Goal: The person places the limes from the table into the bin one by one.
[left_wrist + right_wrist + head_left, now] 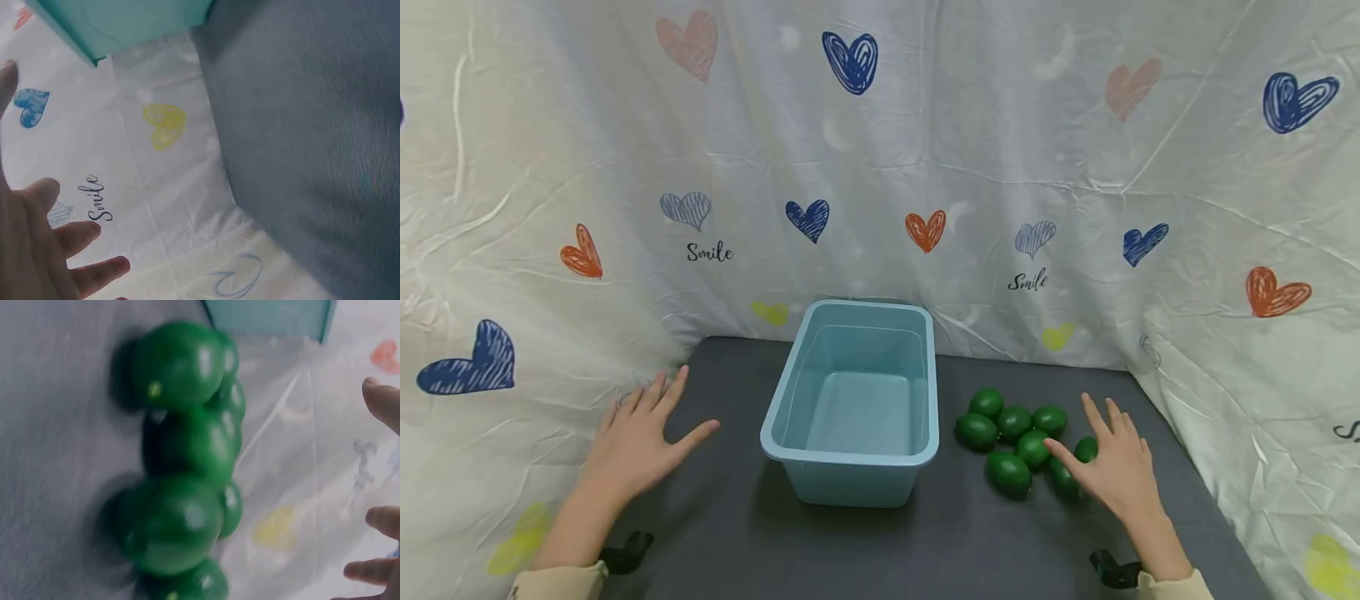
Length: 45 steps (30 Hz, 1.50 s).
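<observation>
A light blue plastic tub (861, 483) stands upright on the dark table, with nothing visible inside it. To its right lies a cluster of several glossy dark green limes (1009, 475), which fill the middle of the right wrist view too. My left hand (634, 446) hovers left of the tub, fingers spread and straight, holding nothing. Over the right edge of the cluster is my right hand (1116, 468), fingers also spread, grasping none of the limes. It partly hides the rightmost ones in the head view.
Behind the dark grey tabletop (722, 533) hangs a white curtain (865, 142) printed with hearts and "Smile". The cloth also lines the left and right sides. Black wrist straps (627, 553) show near both cuffs.
</observation>
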Each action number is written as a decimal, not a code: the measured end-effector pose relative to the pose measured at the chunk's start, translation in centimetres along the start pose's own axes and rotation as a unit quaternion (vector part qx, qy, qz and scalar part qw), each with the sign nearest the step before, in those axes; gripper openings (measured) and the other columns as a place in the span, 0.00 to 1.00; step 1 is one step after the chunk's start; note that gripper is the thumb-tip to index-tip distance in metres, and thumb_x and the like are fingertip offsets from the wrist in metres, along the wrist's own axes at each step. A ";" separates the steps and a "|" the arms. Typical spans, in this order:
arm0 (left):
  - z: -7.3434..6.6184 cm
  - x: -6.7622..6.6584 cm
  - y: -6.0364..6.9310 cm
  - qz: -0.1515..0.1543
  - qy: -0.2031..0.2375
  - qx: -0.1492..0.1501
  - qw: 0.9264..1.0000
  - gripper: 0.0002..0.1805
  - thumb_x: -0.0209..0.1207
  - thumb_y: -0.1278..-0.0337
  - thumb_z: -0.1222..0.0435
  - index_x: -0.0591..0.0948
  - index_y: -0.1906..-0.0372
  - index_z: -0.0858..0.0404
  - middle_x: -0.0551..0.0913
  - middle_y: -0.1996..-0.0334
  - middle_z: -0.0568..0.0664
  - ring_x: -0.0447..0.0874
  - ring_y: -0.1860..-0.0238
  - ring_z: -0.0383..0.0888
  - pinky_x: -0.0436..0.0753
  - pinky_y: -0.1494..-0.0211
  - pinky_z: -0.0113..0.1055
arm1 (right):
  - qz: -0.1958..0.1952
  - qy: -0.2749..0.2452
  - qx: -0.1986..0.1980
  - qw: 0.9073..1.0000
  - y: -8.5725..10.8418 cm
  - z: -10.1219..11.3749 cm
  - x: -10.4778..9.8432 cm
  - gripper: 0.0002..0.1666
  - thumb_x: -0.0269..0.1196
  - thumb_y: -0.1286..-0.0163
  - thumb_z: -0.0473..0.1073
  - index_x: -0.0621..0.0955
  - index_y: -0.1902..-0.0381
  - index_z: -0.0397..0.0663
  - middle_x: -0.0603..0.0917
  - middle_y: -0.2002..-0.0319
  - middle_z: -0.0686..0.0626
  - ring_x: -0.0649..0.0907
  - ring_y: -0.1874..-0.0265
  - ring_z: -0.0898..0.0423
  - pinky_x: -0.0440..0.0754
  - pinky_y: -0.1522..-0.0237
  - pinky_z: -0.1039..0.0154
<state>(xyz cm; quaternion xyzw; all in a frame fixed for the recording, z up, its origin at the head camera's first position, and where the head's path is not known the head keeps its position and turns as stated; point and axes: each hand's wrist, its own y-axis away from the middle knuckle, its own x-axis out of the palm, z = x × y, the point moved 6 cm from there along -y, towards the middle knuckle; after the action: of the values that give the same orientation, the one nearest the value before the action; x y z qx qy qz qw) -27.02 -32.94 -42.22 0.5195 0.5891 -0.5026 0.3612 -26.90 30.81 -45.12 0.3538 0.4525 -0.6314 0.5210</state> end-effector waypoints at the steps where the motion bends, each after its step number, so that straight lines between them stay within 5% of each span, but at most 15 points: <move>1: 0.0 -0.1 0.0 -0.002 0.010 -0.002 1.000 0.58 0.54 0.32 0.29 0.41 0.12 0.51 0.52 0.18 0.72 0.51 0.23 0.80 0.46 0.26 0.77 | -0.003 -0.004 0.009 1.000 0.0 -0.6 0.0 0.64 0.61 0.32 0.79 0.57 0.14 0.46 0.56 0.20 0.23 0.60 0.26 0.19 0.61 0.39 0.14; 5: -0.6 -0.1 0.2 -0.005 0.050 0.003 0.999 0.58 0.55 0.29 0.33 0.39 0.12 0.55 0.50 0.16 0.70 0.53 0.24 0.80 0.52 0.28 0.76 | -0.017 -0.026 0.048 0.998 0.3 -3.2 0.1 0.64 0.62 0.31 0.77 0.57 0.15 0.43 0.58 0.22 0.22 0.64 0.31 0.17 0.66 0.44 0.16; 13: -3.8 0.1 1.0 -0.011 0.174 0.036 0.984 0.51 0.57 0.22 0.45 0.41 0.12 0.56 0.49 0.16 0.67 0.53 0.22 0.77 0.57 0.29 0.76 | -0.032 -0.091 0.121 0.988 2.0 -6.5 2.3 0.63 0.64 0.30 0.74 0.59 0.17 0.35 0.61 0.25 0.21 0.65 0.31 0.18 0.62 0.33 0.23; 17: -5.7 0.4 1.4 -0.032 0.207 0.053 0.976 0.48 0.57 0.22 0.48 0.45 0.12 0.54 0.55 0.17 0.67 0.61 0.24 0.74 0.62 0.32 0.76 | -0.030 -0.114 0.148 0.982 3.1 -6.8 3.9 0.63 0.63 0.30 0.74 0.60 0.17 0.33 0.62 0.24 0.21 0.64 0.28 0.21 0.59 0.30 0.24; 22: -8.3 1.1 2.1 -0.081 0.234 0.089 0.965 0.44 0.59 0.23 0.54 0.51 0.12 0.53 0.65 0.19 0.63 0.79 0.38 0.62 0.74 0.43 0.70 | -0.049 -0.125 0.164 0.977 4.2 -6.3 5.2 0.63 0.67 0.32 0.73 0.63 0.19 0.33 0.65 0.25 0.23 0.67 0.30 0.23 0.62 0.30 0.27; 27: -10.2 2.2 2.5 -0.075 0.257 0.099 0.958 0.45 0.61 0.25 0.56 0.52 0.12 0.50 0.67 0.20 0.60 0.78 0.40 0.60 0.75 0.43 0.65 | -0.054 -0.138 0.158 0.976 4.8 -5.3 6.3 0.62 0.69 0.34 0.73 0.66 0.20 0.34 0.68 0.26 0.25 0.70 0.33 0.26 0.65 0.33 0.30; 37: -11.2 3.8 2.6 -0.079 0.285 0.087 0.951 0.48 0.67 0.31 0.56 0.55 0.13 0.50 0.71 0.24 0.61 0.80 0.42 0.56 0.77 0.43 0.64 | -0.081 -0.125 0.134 0.980 4.6 -5.1 6.6 0.57 0.73 0.33 0.64 0.67 0.22 0.32 0.71 0.29 0.23 0.74 0.35 0.27 0.66 0.36 0.34; 45: -11.4 4.6 2.7 -0.095 0.277 0.078 0.953 0.47 0.70 0.33 0.56 0.60 0.14 0.49 0.62 0.17 0.51 0.73 0.30 0.57 0.77 0.41 0.55 | -0.087 -0.147 0.145 0.975 3.6 -6.2 5.9 0.44 0.60 0.19 0.58 0.68 0.23 0.28 0.70 0.29 0.22 0.71 0.31 0.24 0.66 0.32 0.29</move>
<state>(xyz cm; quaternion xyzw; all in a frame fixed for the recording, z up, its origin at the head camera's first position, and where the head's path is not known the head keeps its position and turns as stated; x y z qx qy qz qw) -24.18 -20.88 -44.52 0.6070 0.6712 -0.4152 0.0927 -24.73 34.49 -53.39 0.2882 0.3040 -0.7783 0.4677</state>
